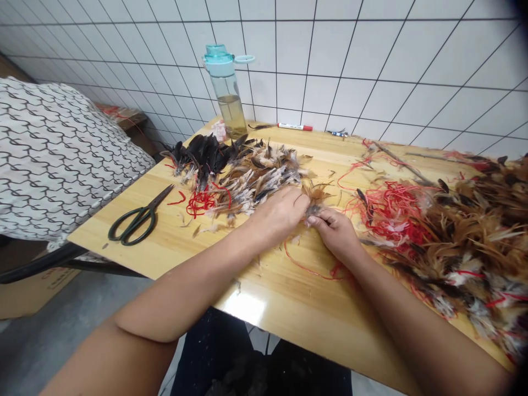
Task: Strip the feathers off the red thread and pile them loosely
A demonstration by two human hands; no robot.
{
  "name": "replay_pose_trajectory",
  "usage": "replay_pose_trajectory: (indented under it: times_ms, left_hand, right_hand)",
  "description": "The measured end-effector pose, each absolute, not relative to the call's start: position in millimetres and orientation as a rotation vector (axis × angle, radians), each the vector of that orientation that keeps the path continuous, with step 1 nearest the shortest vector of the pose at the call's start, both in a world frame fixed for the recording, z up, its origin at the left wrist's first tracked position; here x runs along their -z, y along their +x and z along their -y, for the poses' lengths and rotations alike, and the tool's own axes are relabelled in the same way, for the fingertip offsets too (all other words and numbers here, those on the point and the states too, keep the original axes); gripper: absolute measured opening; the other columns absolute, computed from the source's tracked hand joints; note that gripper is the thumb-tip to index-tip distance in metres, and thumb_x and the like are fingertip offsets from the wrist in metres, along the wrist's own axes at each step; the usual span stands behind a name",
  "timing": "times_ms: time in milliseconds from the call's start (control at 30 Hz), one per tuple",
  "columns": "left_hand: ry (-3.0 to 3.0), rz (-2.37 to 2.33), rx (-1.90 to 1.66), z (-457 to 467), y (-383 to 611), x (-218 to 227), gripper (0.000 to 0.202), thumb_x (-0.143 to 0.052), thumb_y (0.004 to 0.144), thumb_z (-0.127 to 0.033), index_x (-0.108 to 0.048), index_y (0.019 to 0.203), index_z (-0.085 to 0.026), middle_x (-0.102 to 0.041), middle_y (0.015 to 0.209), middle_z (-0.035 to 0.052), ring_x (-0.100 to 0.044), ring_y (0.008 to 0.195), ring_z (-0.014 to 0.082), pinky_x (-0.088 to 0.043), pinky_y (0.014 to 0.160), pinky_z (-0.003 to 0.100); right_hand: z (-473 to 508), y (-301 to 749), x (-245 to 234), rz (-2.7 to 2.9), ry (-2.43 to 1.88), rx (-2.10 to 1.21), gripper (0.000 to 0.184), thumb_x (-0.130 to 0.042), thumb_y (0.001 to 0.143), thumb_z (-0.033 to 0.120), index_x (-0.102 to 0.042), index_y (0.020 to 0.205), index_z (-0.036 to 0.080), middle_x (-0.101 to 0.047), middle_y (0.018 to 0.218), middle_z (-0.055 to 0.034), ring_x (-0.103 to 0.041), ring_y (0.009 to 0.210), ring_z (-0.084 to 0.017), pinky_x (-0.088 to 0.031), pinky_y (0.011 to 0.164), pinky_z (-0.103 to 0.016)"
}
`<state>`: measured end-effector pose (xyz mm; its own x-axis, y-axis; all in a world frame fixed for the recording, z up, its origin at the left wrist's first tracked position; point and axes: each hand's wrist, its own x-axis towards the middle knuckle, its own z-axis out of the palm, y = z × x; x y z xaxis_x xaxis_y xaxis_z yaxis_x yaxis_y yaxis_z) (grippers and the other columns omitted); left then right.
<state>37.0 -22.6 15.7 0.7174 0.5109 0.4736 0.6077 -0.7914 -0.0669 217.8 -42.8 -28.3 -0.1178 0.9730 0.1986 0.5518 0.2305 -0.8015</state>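
My left hand (284, 206) and my right hand (336, 230) meet near the middle of the wooden table (284, 308). Between them is a small bundle of brown feathers (317, 193), its tips fanning out beyond my fingers. The right thumb and fingers pinch the base of the bundle, and my left fingers are closed against it. Red string (307, 269) trails over the wood just below my hands. Just beyond my left hand lies a pile of brown and white feathers (264, 176), with black feathers (206, 157) at its left end.
Scissors (140, 220) lie at the left. A water bottle (229, 96) stands by the tiled wall (330, 44), near a red-and-white marker (295, 127). Tangled red string (394, 212) and a large heap of brown feathers (474, 231) cover the right side. A patterned cloth (61, 159) hangs at far left.
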Motion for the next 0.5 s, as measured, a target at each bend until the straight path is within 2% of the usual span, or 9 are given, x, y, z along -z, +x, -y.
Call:
replay_pose_trajectory:
  times_ms: [267, 367, 500]
  left_hand:
    - [-2.704, 0.936, 0.687, 27, 40, -15, 0.020, -0.040, 0.096, -0.018, -0.055, 0.085, -0.013, -0.059, 0.085, 0.0094, -0.053, 0.084, 0.0208, -0.044, 0.077, 0.033]
    - [-2.708, 0.944, 0.819, 24, 39, -18, 0.018, -0.040, 0.096, -0.019, -0.057, 0.092, -0.013, -0.060, 0.091, 0.0095, -0.053, 0.089, 0.0204, -0.045, 0.080, 0.032]
    - [-2.535, 1.082, 1.018, 14, 28, -26, 0.018, -0.047, 0.092, -0.019, -0.059, 0.104, -0.013, -0.060, 0.104, 0.0110, -0.051, 0.098, 0.0224, -0.044, 0.089, 0.037]
  right_hand:
    - [43, 216, 26, 1.731, -1.327, -0.837, 0.017, -0.057, 0.079, 0.025, -0.067, 0.065, 0.022, -0.070, 0.077, -0.0039, -0.062, 0.078, -0.019, -0.045, 0.078, -0.032]
    - [43, 216, 28, 1.652, -1.355, -0.811, 0.017, -0.057, 0.078, 0.028, -0.064, 0.065, 0.021, -0.065, 0.072, -0.0027, -0.058, 0.074, -0.018, -0.043, 0.074, -0.031]
    - [42, 220, 32, 1.390, -1.378, -0.891, 0.025, -0.054, 0.082, 0.042, -0.059, 0.069, 0.020, -0.053, 0.064, 0.0013, -0.047, 0.062, -0.014, -0.037, 0.062, -0.027]
